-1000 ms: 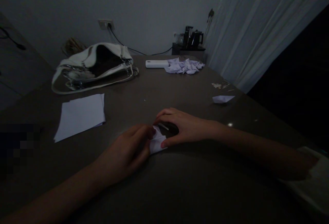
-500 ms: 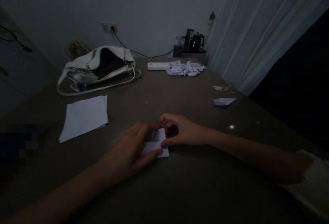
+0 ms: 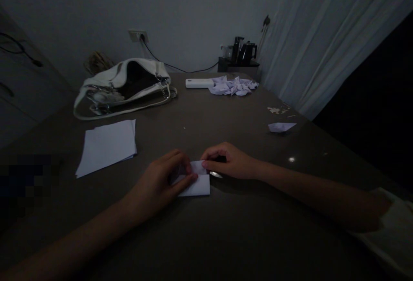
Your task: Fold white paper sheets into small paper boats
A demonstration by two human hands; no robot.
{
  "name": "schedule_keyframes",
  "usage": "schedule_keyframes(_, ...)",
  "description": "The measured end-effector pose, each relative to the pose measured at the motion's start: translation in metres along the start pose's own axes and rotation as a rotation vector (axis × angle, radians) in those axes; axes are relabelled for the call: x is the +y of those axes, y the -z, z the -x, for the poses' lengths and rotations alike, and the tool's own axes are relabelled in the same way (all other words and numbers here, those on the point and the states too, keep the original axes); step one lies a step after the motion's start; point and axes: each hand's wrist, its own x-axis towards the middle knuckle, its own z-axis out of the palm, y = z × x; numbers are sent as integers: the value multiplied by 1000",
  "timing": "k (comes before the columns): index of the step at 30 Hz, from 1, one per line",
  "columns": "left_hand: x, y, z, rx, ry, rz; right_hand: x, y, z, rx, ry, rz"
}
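Note:
A small folded sheet of white paper [image 3: 197, 186] lies on the dark table in front of me, a crease running across it from side to side. My left hand [image 3: 164, 180] is closed on its left part, thumb on the lower flap and fingers curled at the upper one. At the upper right corner, my right hand [image 3: 226, 159] pinches the paper's edge between thumb and fingertips. The fingers hide part of the upper flap. A folded paper boat [image 3: 280, 127] rests alone to the right.
A stack of white paper [image 3: 108, 145] lies at the left, before an open white handbag [image 3: 125, 83]. Several folded paper pieces [image 3: 230, 86] are heaped at the back beside a white bar-shaped object [image 3: 198, 83]. Small scraps [image 3: 277, 110] lie near the right edge; a black kettle [image 3: 248, 52] stands behind.
My left thumb has drawn back to the left and up, baring more of the lower flap. My right thumb has moved up to the upper corner, its fingers now closed together there.

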Motion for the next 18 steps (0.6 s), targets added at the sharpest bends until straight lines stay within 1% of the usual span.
schedule_keyframes(2, 1, 1, 1, -3, -14, 12, 1, 0, 0, 20, -14, -28)
schedule_keyframes(5, 4, 2, 2, -17, -72, 29, 3, -1, 0, 49, -14, -51)
schedule_keyframes(7, 4, 2, 1, 13, -84, 28, 4, 0, 0, 48, -7, -50)
schedule_keyframes(10, 2, 1, 0, 83, -43, 10, 3, 1, 1, 12, 12, -25)
schedule_keyframes(13, -1, 0, 2, 101, -16, 6, -1, 2, 2, 9, 43, 6)
schedule_keyframes(16, -3, -1, 5, 127, -23, 9, -3, 1, 3, 5, 47, 14)
schedule_keyframes(18, -3, -2, 7, 124, -16, 15, -4, 0, 3, 10, 50, 39)
